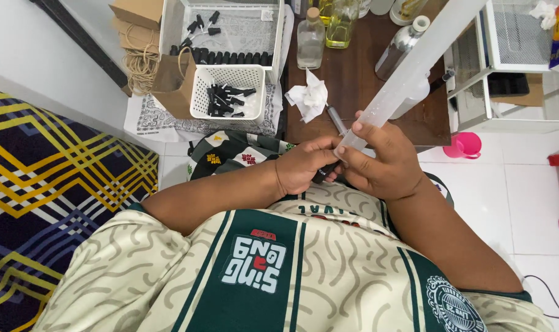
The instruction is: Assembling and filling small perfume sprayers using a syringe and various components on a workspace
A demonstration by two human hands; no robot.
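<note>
My right hand grips the lower end of a long clear plastic tube, like a tall measuring cylinder, which slants up to the right across the view. My left hand is closed on a small black bottle held right under the tube's lower end. Both hands meet above my lap, over a green and cream patterned shirt. Most of the small bottle is hidden by my fingers.
A low wooden table holds glass bottles, a silver bottle, a crumpled tissue and a syringe. White baskets with small black bottles and caps stand at left. A pink cup sits on the white tiles.
</note>
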